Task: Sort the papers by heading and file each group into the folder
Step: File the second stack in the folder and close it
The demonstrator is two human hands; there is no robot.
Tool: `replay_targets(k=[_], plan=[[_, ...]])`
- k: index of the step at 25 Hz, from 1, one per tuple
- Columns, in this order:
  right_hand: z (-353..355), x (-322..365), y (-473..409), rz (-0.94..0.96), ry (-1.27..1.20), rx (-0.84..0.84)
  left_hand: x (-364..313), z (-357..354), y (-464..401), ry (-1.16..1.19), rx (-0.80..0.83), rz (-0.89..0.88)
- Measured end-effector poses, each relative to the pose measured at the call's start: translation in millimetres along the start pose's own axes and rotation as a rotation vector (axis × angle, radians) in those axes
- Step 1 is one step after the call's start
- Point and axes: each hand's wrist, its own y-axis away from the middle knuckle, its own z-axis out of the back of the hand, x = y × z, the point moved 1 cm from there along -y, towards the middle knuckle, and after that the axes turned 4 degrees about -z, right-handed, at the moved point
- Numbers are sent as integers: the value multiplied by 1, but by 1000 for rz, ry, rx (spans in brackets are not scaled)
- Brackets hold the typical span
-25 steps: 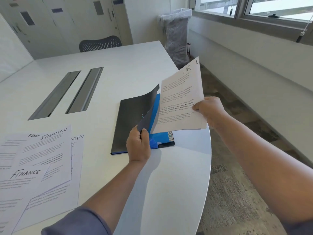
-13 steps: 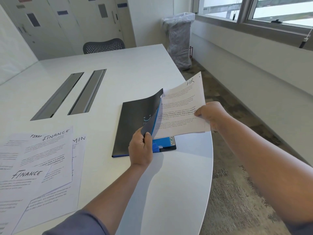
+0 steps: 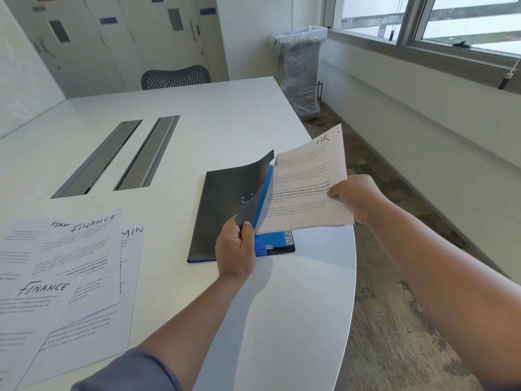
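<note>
The left grip pinches the folder cover up so the right grip, pinching the HR papers, can slide them under.

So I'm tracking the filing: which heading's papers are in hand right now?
The HR papers, held by the right hand above the folder; the others lie on the table.

Folder: lies on the table, near its right edge, ahead of me.
HR sheets: right of my lifted folder cover, above the folder.
Finance papers: on the table, well left of the folder.
Slots: behind the papers.
</note>
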Motion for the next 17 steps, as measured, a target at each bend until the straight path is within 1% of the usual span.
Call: replay_targets(k=[9,14,17], plan=[[1,6,-2,0,58,14,3,0,1,-29,10,-24],[-4,9,-5,-48,106,50,4,-2,0,-118,45,-106],[-11,14,-6,-50,137,74,0,-2,2,-143,62,-105]])
